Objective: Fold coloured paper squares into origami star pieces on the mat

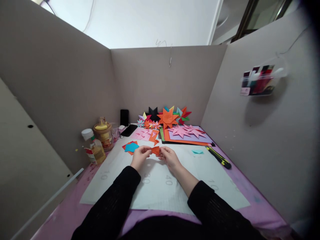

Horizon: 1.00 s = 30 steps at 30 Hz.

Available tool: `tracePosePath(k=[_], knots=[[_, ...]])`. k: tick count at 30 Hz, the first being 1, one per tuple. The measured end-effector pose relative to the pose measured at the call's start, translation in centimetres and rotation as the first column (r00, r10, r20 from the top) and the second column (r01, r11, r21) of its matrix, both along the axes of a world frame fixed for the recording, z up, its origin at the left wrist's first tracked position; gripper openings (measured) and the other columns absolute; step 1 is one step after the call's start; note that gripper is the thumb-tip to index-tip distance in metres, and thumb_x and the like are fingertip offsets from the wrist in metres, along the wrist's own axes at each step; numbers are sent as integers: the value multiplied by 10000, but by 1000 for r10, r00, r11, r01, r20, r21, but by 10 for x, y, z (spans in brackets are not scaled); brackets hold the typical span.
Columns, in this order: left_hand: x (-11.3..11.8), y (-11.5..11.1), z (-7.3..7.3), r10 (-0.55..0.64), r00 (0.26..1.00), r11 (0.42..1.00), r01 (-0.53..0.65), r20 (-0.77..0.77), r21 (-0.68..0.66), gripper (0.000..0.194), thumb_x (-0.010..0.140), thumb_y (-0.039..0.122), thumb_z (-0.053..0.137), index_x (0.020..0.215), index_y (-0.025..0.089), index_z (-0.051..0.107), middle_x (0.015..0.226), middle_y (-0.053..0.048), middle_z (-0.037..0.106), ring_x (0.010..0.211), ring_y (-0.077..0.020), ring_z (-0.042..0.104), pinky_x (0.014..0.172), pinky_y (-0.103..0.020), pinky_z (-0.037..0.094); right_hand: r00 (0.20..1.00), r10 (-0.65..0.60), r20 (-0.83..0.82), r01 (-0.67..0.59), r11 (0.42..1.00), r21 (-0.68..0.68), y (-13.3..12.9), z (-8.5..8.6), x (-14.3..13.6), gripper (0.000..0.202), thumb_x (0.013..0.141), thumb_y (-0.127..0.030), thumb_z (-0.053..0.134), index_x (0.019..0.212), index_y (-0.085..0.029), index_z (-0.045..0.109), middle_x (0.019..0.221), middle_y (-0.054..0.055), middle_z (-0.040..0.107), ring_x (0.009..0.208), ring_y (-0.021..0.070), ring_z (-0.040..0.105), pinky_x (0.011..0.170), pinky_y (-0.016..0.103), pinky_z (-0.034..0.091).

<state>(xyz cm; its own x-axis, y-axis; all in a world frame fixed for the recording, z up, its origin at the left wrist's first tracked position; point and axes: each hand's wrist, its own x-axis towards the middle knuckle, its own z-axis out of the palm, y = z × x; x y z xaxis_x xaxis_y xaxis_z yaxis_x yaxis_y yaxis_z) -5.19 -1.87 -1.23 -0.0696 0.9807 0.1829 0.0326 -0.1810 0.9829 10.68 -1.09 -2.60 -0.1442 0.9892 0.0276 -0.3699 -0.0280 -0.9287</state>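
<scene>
A small piece of folded orange paper (155, 150) is held up between my two hands above the white sheet (160, 196). My left hand (141, 156) pinches its left edge between thumb and fingers. At its right edge, my right hand (170, 157) has thumb and fingers closed on the paper. Just left of my left hand lies a small stack of blue and orange paper squares (131, 147). To the right of my right hand rests a small folded turquoise paper piece (198, 151).
Folded paper stars (168, 118) stand at the back wall. Stacked coloured sheets (182, 141) bear pink stars (179, 131). A yellow-black box cutter (218, 157) lies right. At left are a bottle (96, 148), a tub (103, 135) and a phone (129, 130). Grey partitions (170, 80) surround the table.
</scene>
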Motion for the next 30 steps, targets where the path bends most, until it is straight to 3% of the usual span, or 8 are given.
tracePosePath(k=[4,7,15,21,30], knots=[[-2,1,-1,1,1000,1000,-1,6,19,213,642,277,661,801,137,630,667,-38,654,658,-161,622,550,-233,455,976,136,-167,-157,981,-117,-3,2,2,174,674,-290,662,758,-173,565,810,62,677,694,189,672,561,260,502],[0,2,-2,-12,1000,999,11,10,51,193,635,255,668,778,135,620,685,-34,652,643,-147,610,579,-240,458,961,168,-219,-202,969,-145,-4,3,2,147,663,-225,675,745,-160,573,771,68,685,706,186,672,585,260,515],[8,-1,-2,-45,996,993,53,-72,109,206,606,233,691,741,141,566,677,-10,618,631,-134,587,603,-243,446,958,166,-235,-207,965,-161,-4,2,-2,179,603,-148,730,712,-145,588,663,27,675,602,108,644,591,193,506],[10,-3,0,-62,991,988,78,-120,135,140,623,152,615,747,148,552,715,-1,600,679,-133,578,602,-227,439,955,129,-268,-186,961,-202,-4,1,-1,144,678,-246,684,736,-147,597,693,45,681,633,139,650,572,222,507],[9,0,-6,-61,984,983,89,-169,162,130,633,132,580,746,148,519,697,18,566,658,-113,557,591,-211,425,959,189,-212,-224,962,-155,-1,-6,2,207,564,-177,756,668,-146,580,646,14,641,624,112,614,601,205,469]])
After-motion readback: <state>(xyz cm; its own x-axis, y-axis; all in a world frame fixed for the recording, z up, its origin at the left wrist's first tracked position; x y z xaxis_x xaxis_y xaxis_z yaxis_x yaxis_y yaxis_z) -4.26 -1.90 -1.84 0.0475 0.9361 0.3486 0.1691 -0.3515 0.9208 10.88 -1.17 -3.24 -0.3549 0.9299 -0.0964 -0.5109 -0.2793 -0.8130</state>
